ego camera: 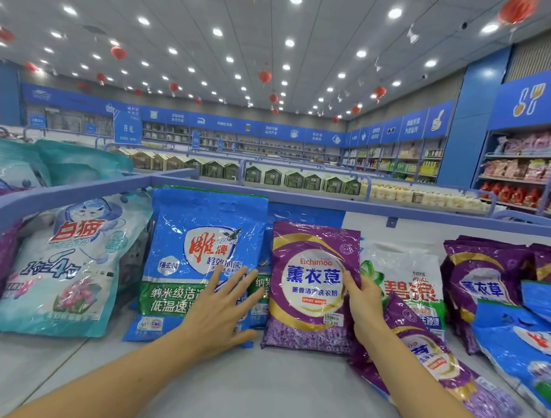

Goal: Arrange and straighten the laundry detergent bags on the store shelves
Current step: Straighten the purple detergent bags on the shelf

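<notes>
Bare left hand (218,312) rests with fingers spread straight on the upright blue plastic detergent bag (198,223). The right hand (363,308) pinches the right edge of the purple plastic detergent bag (306,312) just beside it on the pale shelf (255,390).

The purple bag (311,289) in the right hand (363,308) is glossy, crinkled plastic film. Below the grip, the shelf (222,384) looks smooth and matt.
</notes>
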A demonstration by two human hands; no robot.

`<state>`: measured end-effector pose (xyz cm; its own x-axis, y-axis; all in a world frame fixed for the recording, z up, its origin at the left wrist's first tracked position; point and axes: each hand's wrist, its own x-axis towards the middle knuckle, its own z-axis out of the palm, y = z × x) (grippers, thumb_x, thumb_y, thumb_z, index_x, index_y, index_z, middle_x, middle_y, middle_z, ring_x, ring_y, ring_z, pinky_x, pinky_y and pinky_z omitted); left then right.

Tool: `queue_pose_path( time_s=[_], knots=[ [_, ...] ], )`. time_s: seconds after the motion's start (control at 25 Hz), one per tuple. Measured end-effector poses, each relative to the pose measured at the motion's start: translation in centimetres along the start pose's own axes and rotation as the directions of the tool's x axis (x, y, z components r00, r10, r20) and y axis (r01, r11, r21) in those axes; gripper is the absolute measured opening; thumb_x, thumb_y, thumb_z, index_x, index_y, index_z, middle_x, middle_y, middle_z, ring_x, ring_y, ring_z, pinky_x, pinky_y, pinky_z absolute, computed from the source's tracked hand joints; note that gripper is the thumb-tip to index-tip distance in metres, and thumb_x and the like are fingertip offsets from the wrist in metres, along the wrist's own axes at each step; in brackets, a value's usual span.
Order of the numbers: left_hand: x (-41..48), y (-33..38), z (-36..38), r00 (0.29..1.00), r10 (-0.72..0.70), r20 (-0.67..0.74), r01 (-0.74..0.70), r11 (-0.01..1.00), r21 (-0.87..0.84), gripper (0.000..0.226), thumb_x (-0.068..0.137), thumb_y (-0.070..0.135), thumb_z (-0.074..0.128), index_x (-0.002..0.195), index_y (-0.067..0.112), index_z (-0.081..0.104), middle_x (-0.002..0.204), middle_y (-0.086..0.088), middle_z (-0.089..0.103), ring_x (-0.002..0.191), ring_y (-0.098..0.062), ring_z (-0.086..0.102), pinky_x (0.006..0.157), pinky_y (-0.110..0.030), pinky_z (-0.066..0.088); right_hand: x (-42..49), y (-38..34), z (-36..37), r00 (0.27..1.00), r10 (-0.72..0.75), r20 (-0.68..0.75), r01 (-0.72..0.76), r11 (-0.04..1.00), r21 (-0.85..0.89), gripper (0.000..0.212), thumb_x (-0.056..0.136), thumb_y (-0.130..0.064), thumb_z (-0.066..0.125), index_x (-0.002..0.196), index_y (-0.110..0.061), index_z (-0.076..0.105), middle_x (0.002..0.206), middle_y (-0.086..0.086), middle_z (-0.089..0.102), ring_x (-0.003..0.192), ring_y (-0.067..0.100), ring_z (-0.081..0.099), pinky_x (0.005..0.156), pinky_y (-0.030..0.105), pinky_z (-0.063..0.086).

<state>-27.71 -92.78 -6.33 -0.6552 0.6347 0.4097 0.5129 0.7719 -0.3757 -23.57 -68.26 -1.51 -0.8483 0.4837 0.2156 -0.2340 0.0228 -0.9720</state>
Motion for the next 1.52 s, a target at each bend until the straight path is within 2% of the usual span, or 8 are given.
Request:
queue_pose_path(
  time_s=[0.28,0.4,0.48,0.8,0.96,1.16,1.36,1.52],
  knots=[
    [1.2,0.5,-2.2,0.934,-0.238,-0.268,0.128,0.920,-0.370,0.074,0.087,0.070,0.027,0.128,0.013,0.052,0.130,-0.005,0.056,0.122,-0.023,0.047,0.105,-0.037,0.024,-0.2,-1.8,0.4,0.999,0.001,0.035,-0.004,0.997,0.081,0.022,0.096,-0.022,0.049,0.082,-0.013,0.063,0.070,0.000,0.070,0.067,0.016,0.067,0.062,0.029,0.053],
    [2.3,2.1,-5.6,0.859,-0.511,0.026,0.222,0.326,-0.919,0.080,0.074,0.053,0.067,0.139,0.018,0.035,0.129,0.002,0.050,0.117,-0.015,0.050,0.096,-0.031,0.044,-0.8,-3.9,0.9,0.997,-0.061,0.057,0.051,0.986,0.158,0.023,0.095,-0.021,0.050,0.079,-0.013,0.064,0.062,-0.005,0.070,0.060,0.011,0.068,0.057,0.026,0.053],
    [3.4,3.7,-6.9,0.853,-0.469,0.230,0.206,-0.103,-0.973,0.065,0.076,0.027,0.072,0.132,0.019,0.041,0.110,0.006,0.060,0.096,-0.008,0.063,0.074,-0.019,0.053,-1.0,-5.3,0.6,0.997,-0.059,0.050,0.041,0.953,0.299,0.021,0.094,-0.022,0.051,0.082,-0.012,0.065,0.067,-0.003,0.071,0.064,0.014,0.069,0.062,0.030,0.056],
    [4.8,8.4,-9.4,0.848,-0.397,0.352,0.058,-0.591,-0.805,0.023,0.074,0.020,0.067,0.097,0.018,0.063,0.085,0.002,0.074,0.081,-0.016,0.070,0.078,-0.034,0.057,-1.2,-8.0,-6.6,0.956,-0.140,0.258,0.071,0.963,0.260,0.034,0.098,-0.034,0.035,0.103,-0.014,0.062,0.086,0.000,0.072,0.078,0.013,0.068,0.070,0.025,0.055],
    [4.8,8.7,-11.5,0.815,-0.446,0.371,-0.022,-0.662,-0.749,0.019,0.076,0.031,0.063,0.093,0.024,0.059,0.066,0.011,0.073,0.055,-0.003,0.068,0.044,-0.019,0.053,0.7,-5.2,-15.6,0.978,-0.128,0.165,0.182,0.908,-0.377,0.029,0.095,-0.033,0.046,0.107,-0.012,0.062,0.095,-0.002,0.067,0.089,0.017,0.062,0.075,0.024,0.048],
    [5.0,9.9,-12.5,0.750,-0.558,0.355,-0.059,-0.591,-0.805,0.005,0.091,0.025,0.054,0.092,0.026,0.058,0.064,0.015,0.071,0.056,-0.002,0.068,0.045,-0.018,0.053,1.2,-0.3,-21.8,0.933,0.305,0.192,0.074,0.358,-0.931,0.064,0.083,-0.062,0.050,0.095,-0.001,0.063,0.098,0.013,0.065,0.100,0.028,0.061,0.078,0.034,0.044],
    [3.8,14.2,-12.2,0.699,-0.599,0.390,-0.043,-0.580,-0.813,0.008,0.091,0.019,0.054,0.095,0.023,0.060,0.070,0.013,0.073,0.061,-0.003,0.069,0.048,-0.019,0.055,2.3,-0.7,-21.7,0.854,0.470,0.222,0.071,0.317,-0.946,0.059,0.072,-0.064,0.064,0.088,-0.007,0.057,0.091,0.005,0.059,0.083,0.020,0.057,0.066,0.026,0.041],
    [1.7,16.4,-12.3,0.641,-0.654,0.401,-0.044,-0.554,-0.832,0.008,0.090,0.018,0.055,0.094,0.023,0.060,0.070,0.012,0.073,0.061,-0.004,0.069,0.049,-0.019,0.055,2.7,-0.6,-21.8,0.786,0.507,0.354,-0.029,0.603,-0.797,0.039,0.077,-0.046,0.070,0.094,-0.012,0.059,0.105,0.002,0.061,0.095,0.019,0.056,0.083,0.030,0.044]
  ],
)
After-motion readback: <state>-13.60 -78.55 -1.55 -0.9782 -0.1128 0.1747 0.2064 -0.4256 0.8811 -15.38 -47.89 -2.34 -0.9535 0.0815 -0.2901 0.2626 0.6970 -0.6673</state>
